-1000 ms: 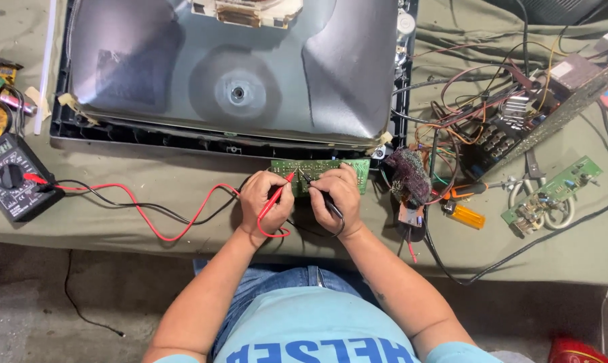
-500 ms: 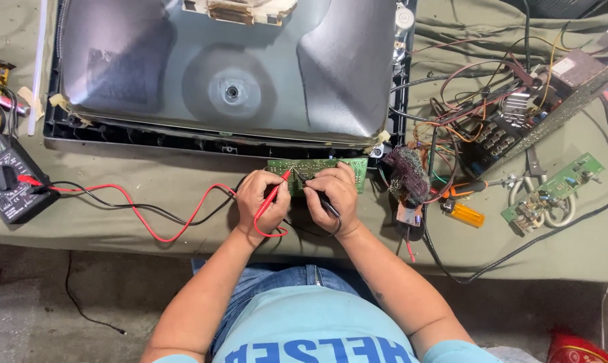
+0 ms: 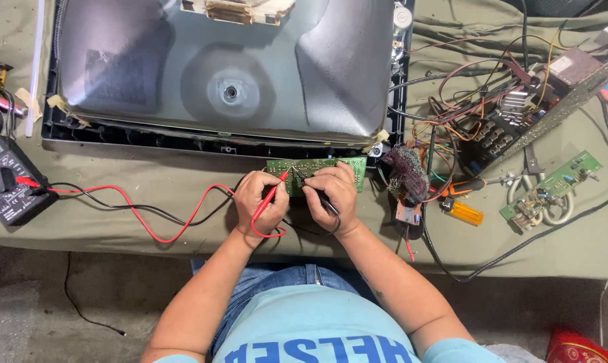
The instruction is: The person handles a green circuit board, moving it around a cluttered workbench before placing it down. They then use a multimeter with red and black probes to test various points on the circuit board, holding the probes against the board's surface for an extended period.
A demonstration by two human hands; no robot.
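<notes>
A small green circuit board (image 3: 348,166) lies on the cloth-covered bench in front of a big grey picture tube (image 3: 223,74). My left hand (image 3: 258,203) grips a red test probe (image 3: 276,188) with its tip on the board. My right hand (image 3: 331,193) grips a black test probe (image 3: 329,205), its tip also on the board. Red and black leads (image 3: 136,212) run left across the cloth to a black multimeter (image 3: 8,181) at the left edge.
A tangle of coloured wires and a long circuit board (image 3: 499,121) lies at the right. Another small green board (image 3: 553,185), an orange lighter (image 3: 464,213) and a dark coil part (image 3: 406,176) sit nearby. The bench edge runs below my wrists.
Both hands stay on the board with the probes; only slight shifts of the probe tips and of the view.
</notes>
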